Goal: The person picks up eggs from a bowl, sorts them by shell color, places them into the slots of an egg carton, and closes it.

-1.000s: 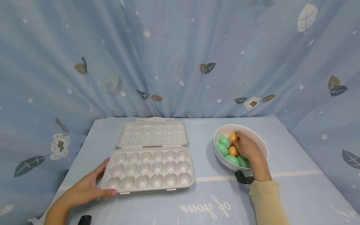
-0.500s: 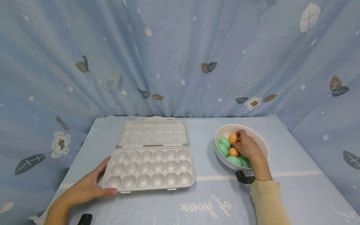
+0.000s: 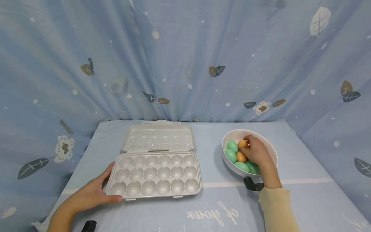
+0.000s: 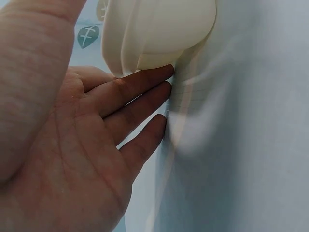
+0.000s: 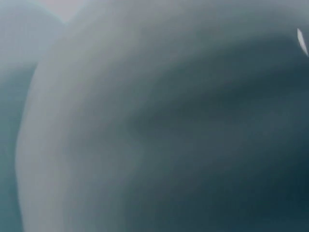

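A pale egg tray (image 3: 153,174) with several round hollows lies on the table, its clear lid (image 3: 158,138) folded back behind it. Around its near left corner my left hand (image 3: 92,192) is spread, the thumb along the front edge and the fingers by the left side. In the left wrist view the fingers (image 4: 137,111) are nearly straight, their tips by the tray's outer wall (image 4: 169,29). My right hand (image 3: 258,153) reaches into a white bowl (image 3: 271,151) and pinches an orange egg (image 3: 242,144) between thumb and fingers. Blurred close surfaces fill the right wrist view.
Several green eggs (image 3: 231,156) and another orange egg (image 3: 241,157) lie in the bowl around the right hand. The bowl stands right of the tray on a light blue cloth (image 3: 214,199). A patterned curtain (image 3: 185,58) hangs behind the table.
The right fingers have shifted slightly about the orange egg in the bowl. The left hand keeps its place at the tray; the whole head view has drifted a little.
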The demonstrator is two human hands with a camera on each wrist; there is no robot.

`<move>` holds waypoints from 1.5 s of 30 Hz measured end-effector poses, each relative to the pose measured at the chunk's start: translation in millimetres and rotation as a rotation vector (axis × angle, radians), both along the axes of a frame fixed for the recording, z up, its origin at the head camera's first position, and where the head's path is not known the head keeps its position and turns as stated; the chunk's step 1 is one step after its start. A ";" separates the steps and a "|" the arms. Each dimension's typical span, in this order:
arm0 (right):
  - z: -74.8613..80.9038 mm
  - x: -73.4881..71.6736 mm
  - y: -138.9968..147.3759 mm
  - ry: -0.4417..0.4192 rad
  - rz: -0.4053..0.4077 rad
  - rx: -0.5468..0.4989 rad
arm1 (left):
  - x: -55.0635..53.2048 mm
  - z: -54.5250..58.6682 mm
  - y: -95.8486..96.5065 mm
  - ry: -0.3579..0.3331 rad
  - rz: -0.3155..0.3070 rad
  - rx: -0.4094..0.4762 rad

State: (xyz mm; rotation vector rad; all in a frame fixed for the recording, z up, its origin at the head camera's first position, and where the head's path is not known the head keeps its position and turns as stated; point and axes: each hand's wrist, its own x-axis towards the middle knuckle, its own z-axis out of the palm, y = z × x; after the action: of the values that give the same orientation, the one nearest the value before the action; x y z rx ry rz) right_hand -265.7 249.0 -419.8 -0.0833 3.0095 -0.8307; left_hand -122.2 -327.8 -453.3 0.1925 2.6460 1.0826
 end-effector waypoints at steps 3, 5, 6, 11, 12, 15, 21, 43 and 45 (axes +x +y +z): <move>1.1 0.6 -0.7 0.015 -0.011 0.005 | 0.2 0.9 -1.1 -0.002 0.007 0.011; 1.9 1.2 -0.9 0.032 -0.018 0.007 | 0.5 1.3 -1.6 -0.004 0.006 0.012; 2.2 1.5 -0.8 0.043 -0.027 0.005 | 0.4 1.5 -1.9 -0.005 0.005 0.013; 4.6 6.1 1.4 0.083 -0.069 -0.029 | 0.1 0.2 -2.8 0.003 -0.002 0.015; 5.1 7.1 1.8 0.091 -0.076 -0.040 | 0.2 -0.5 -2.8 0.013 -0.004 0.014; 6.4 8.8 2.5 0.098 -0.086 -0.070 | 0.8 -3.6 -2.2 0.062 -0.009 0.037; 8.3 10.5 0.3 0.095 -0.097 -0.078 | 4.0 -12.7 -0.2 0.139 -0.051 0.117; 39.1 19.8 -53.7 0.273 -0.042 -0.136 | 2.8 -7.0 2.9 0.219 -0.050 0.022; 39.4 20.0 -62.2 0.268 -0.026 -0.144 | 3.0 -7.5 2.5 0.223 -0.051 0.021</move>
State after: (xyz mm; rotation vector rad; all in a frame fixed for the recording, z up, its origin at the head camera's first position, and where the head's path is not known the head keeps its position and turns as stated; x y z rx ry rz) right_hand -245.7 186.8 -380.4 -0.1721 3.1961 -1.1237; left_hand -119.2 -325.3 -460.8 0.4054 2.8068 1.1326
